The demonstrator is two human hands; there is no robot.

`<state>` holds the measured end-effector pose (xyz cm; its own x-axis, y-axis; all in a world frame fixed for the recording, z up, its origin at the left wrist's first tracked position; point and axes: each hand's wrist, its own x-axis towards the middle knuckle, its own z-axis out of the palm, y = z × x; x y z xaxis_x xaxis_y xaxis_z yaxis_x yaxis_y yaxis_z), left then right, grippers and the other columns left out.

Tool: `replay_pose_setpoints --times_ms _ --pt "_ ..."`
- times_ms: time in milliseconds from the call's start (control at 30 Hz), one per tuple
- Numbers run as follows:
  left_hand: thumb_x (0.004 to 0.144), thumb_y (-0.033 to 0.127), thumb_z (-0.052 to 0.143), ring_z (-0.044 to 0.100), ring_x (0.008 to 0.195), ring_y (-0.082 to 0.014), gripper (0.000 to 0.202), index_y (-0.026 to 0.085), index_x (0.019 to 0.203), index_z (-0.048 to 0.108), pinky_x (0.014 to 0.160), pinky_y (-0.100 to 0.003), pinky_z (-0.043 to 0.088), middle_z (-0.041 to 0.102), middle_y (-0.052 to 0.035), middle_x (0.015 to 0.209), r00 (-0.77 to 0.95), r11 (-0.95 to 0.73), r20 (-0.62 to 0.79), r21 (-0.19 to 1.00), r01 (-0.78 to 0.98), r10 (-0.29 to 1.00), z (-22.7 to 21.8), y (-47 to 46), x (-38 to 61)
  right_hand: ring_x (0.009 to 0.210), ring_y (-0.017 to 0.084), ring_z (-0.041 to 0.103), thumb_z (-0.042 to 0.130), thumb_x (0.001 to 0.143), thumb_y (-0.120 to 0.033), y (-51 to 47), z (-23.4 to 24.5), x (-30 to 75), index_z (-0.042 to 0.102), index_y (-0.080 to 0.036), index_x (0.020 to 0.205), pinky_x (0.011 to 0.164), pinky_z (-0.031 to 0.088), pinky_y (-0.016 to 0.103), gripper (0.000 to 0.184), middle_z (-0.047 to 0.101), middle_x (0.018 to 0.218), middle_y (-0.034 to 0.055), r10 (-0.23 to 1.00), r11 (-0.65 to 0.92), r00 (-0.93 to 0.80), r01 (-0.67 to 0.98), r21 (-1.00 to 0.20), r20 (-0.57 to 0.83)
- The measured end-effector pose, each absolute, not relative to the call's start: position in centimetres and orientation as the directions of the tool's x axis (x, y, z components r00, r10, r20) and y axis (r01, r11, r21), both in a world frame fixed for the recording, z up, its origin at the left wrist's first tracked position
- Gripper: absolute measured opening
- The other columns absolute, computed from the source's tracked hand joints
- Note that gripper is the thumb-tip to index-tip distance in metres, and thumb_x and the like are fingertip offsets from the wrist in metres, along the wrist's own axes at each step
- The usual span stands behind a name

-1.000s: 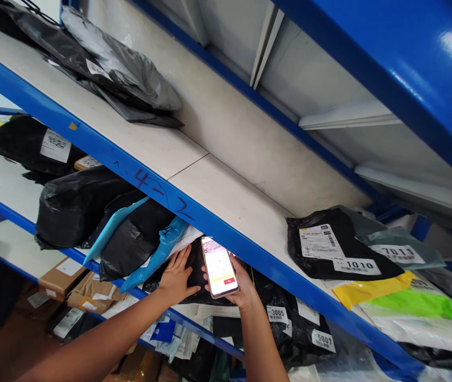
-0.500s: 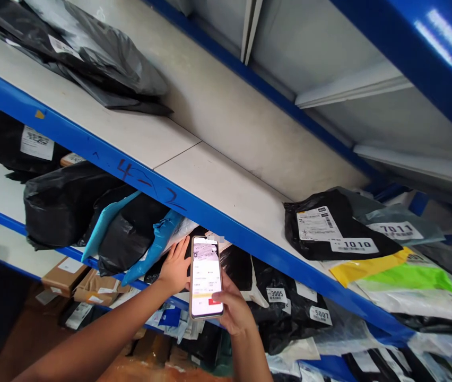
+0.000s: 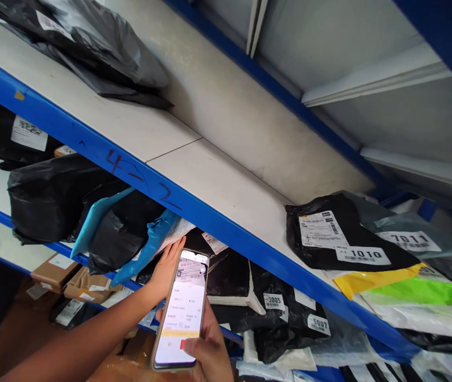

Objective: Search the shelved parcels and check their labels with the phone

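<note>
My right hand [image 3: 207, 353] holds a smartphone [image 3: 180, 312] with its lit screen facing me, thumb on the lower part of the screen. Behind the phone, my left hand [image 3: 167, 265] reaches onto the lower shelf and rests flat on a black parcel bag [image 3: 226, 270], next to a blue bag [image 3: 152, 245]. A white label [image 3: 213, 243] shows on the black bag beyond my fingers. The phone hides part of my left hand.
A blue beam marked "4-2" [image 3: 146, 183] fronts the upper shelf [image 3: 226, 185]. On it lie grey bags [image 3: 90, 42] at the left and a black bag labelled 1010 [image 3: 345, 239], a 7011 bag [image 3: 413, 241] and a yellow-green bag [image 3: 405, 289] at the right. Below: black bags 3005, 5007 [image 3: 289, 318], brown boxes [image 3: 67, 276].
My right hand has drawn the phone down and toward me, away from the shelf. My left hand stays on the black bag. The view has shifted slightly.
</note>
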<state>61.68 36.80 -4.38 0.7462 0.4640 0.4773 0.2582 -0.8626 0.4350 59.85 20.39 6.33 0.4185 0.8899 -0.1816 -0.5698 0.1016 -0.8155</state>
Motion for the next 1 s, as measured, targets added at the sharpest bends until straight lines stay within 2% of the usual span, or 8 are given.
replay_pose_setpoints --times_ms 167,333,467,633,733,833,933,1000 --pt "0.086 0.023 0.042 0.019 0.14 -0.0269 0.046 0.019 0.13 0.051 0.115 -0.044 0.014 0.024 -0.0107 0.15 0.752 -0.854 0.437 0.408 0.323 0.493 -5.2 36.9 62.1 0.096 0.038 0.066 0.079 0.048 -0.027 19.6 4.4 59.4 0.032 -0.022 0.136 0.077 0.05 0.052 0.1 0.074 0.098 0.011 0.881 0.001 0.4 -0.535 -0.845 -0.253" --pt "0.09 0.026 0.039 0.023 0.139 -0.0248 0.031 0.02 0.101 0.068 0.117 -0.043 0.005 0.031 -0.0084 0.148 0.746 -0.858 0.453 0.408 0.313 0.488 -5.4 37.1 62.3 0.085 0.035 0.069 0.079 0.046 -0.034 19.1 2.9 59.5 0.038 -0.021 0.133 0.069 0.05 0.045 0.097 0.074 0.096 0.0116 0.891 -0.037 0.38 -0.485 -0.874 -0.248" --pt "0.089 0.028 0.043 0.023 0.139 -0.0244 0.027 0.019 0.085 0.068 0.116 -0.045 0.007 0.032 -0.0096 0.148 0.758 -0.853 0.436 0.429 0.298 0.485 -4.7 37.1 61.9 0.085 0.036 0.069 0.078 0.046 -0.032 19.0 2.1 59.4 0.038 -0.022 0.132 0.072 0.049 0.047 0.096 0.075 0.096 0.0116 0.888 -0.026 0.382 -0.513 -0.858 -0.256" --pt "0.085 0.027 0.052 0.021 0.138 -0.0297 0.018 0.023 0.095 0.067 0.112 -0.049 0.019 0.031 -0.009 0.149 0.764 -0.837 0.447 0.504 0.214 0.465 -3.2 36.8 60.8 0.095 0.037 0.067 0.08 0.046 -0.028 18.5 1.6 59.7 0.034 -0.022 0.134 0.081 0.048 0.051 0.1 0.074 0.099 0.0121 0.88 0.002 0.397 -0.553 -0.833 -0.262" --pt "0.087 0.022 0.047 0.039 0.128 -0.0257 0.035 0.028 0.119 0.058 0.106 -0.041 0.032 0.044 -0.008 0.139 0.631 -0.845 0.584 0.474 0.246 0.511 -2.9 36.6 60.7 0.093 0.036 0.068 0.078 0.048 -0.024 18.2 1.9 60.0 0.036 -0.023 0.134 0.084 0.047 0.051 0.096 0.075 0.099 0.0106 0.89 -0.032 0.352 -0.587 -0.809 -0.29" --pt "0.087 0.027 0.046 0.053 0.112 -0.0227 0.041 0.018 0.127 0.052 0.095 -0.031 0.043 0.055 -0.0115 0.123 0.442 -0.807 0.676 0.47 0.357 0.589 -2.8 36.9 61.1 0.096 0.034 0.067 0.074 0.048 -0.022 18.2 2.6 60.0 0.045 -0.027 0.129 0.086 0.046 0.05 0.086 0.075 0.098 0.0068 0.908 -0.016 0.311 -0.644 -0.765 -0.281" --pt "0.085 0.039 0.051 0.055 0.107 -0.0273 0.044 0.015 0.121 0.055 0.093 -0.036 0.044 0.058 -0.0136 0.114 0.246 -0.668 0.645 0.565 0.483 0.723 -1.9 38.1 61.4 0.102 0.034 0.065 0.074 0.047 -0.025 18.4 3.4 59.7 0.053 -0.03 0.122 0.085 0.045 0.046 0.078 0.074 0.103 0.0055 0.921 0.055 0.317 -0.68 -0.731 -0.226" --pt "0.085 0.037 0.052 0.052 0.111 -0.0295 0.044 0.016 0.123 0.054 0.095 -0.04 0.042 0.058 -0.0128 0.115 0.279 -0.663 0.616 0.578 0.476 0.737 -0.8 39.1 61.4 0.102 0.033 0.064 0.074 0.046 -0.028 18.4 3.6 59.5 0.055 -0.029 0.12 0.082 0.045 0.043 0.076 0.074 0.103 0.0072 0.916 0.061 0.327 -0.683 -0.728 -0.23"
